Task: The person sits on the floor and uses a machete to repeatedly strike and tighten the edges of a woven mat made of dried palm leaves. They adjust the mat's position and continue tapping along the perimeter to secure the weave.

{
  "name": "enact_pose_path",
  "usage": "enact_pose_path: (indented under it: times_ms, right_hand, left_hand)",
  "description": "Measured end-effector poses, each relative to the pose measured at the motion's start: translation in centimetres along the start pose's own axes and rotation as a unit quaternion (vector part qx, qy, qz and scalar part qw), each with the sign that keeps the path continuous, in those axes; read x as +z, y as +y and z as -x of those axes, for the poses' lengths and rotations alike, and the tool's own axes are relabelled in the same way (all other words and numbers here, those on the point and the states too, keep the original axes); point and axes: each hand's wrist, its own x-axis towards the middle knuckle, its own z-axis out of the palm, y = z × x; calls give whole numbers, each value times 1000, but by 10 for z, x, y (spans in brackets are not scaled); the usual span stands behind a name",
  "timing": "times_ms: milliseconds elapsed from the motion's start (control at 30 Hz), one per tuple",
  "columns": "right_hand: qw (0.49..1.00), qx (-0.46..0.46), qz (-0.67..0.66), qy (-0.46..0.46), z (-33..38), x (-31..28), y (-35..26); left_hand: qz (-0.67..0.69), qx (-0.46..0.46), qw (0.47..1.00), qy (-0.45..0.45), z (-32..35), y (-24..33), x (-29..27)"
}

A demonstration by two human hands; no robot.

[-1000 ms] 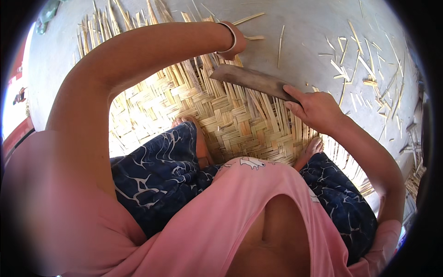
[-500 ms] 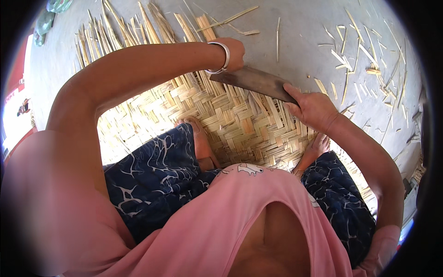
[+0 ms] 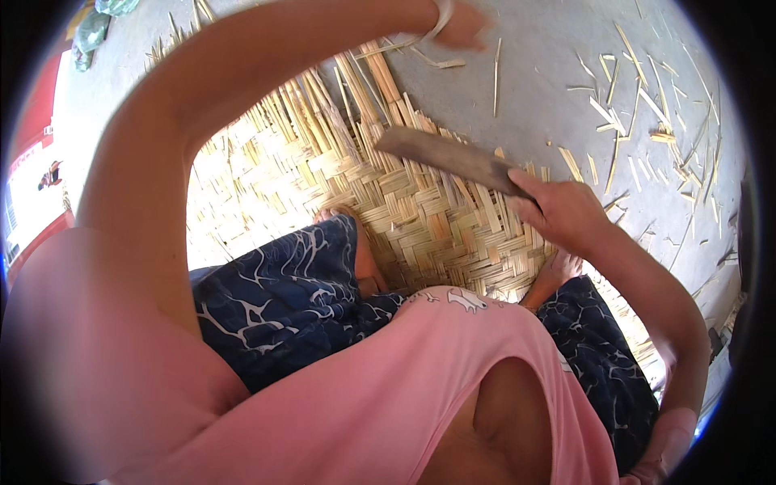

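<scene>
Plainly, the grey floor [image 3: 550, 89] spread widest beneath you, and on it lay the pale woven mat [image 3: 436, 226], its loose strip ends pointing away from you. Your pink top [image 3: 339, 356] and navy patterned garment [image 3: 275, 299] took up the nearer part of the view. The broad, flat blade [image 3: 453, 159] slanted over the mat's far edge, its free end toward your left; you could not tell whether it touched the strips. Your bare right foot [image 3: 556, 273] showed beside the weave. Your right hand [image 3: 566, 212] was wrapped around the blade's right end. Your left hand [image 3: 465, 26] was blurred beyond that edge, its fingers' state impossible to tell. A pale bangle [image 3: 441, 18] circled that wrist, and straw-coloured scraps [image 3: 663, 137] lay scattered at the far right.
</scene>
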Motion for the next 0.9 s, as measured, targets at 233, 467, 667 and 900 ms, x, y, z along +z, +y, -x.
enact_pose_path:
  times_ms: [233,467,667,900]
  right_hand:
    - [996,-54,58,-40,17,-22,-17]
    - [993,-83,88,7,-25,-37,-31]
    - [985,-85,137,61,-49,-29,-38]
    - [987,17,149,54,-67,2,-48]
  left_hand:
    - [-267,9,948,-175,106,13,23]
    - [-388,2,890,-240,100,2,26]
    - [-388,-38,898,-202,103,-17,13]
    - [-317,-55,921,-222,97,-21,16]
